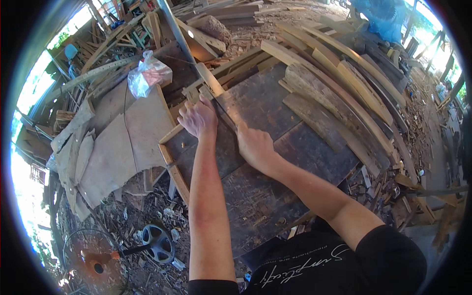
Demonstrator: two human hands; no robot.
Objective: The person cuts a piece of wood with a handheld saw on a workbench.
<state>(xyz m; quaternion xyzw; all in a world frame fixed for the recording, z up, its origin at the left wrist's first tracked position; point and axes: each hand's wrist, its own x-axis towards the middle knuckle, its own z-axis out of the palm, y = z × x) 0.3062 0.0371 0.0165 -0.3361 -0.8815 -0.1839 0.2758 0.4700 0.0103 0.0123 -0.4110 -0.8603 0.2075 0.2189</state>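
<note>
My left hand (199,117) has its fingers curled on short wooden pieces (204,92) at the upper middle of the dark board surface (260,191). My right hand (253,145), below it and to the right, is closed on the near end of a long, light-brown wooden strip (219,88) with a dark edge, which slants up past my left hand. Whether the dark edge belongs to a separate piece I cannot tell. Narrow wooden battens (169,162) edge the board's left side.
Curved planks (339,103) are piled at the right. A crumpled plastic bag (150,76) lies on torn tan sheets (108,162) at the left. A metal post (174,24) rises behind. Scrap-strewn ground (137,211) holds an orange device with a grey wheel (157,243) at lower left.
</note>
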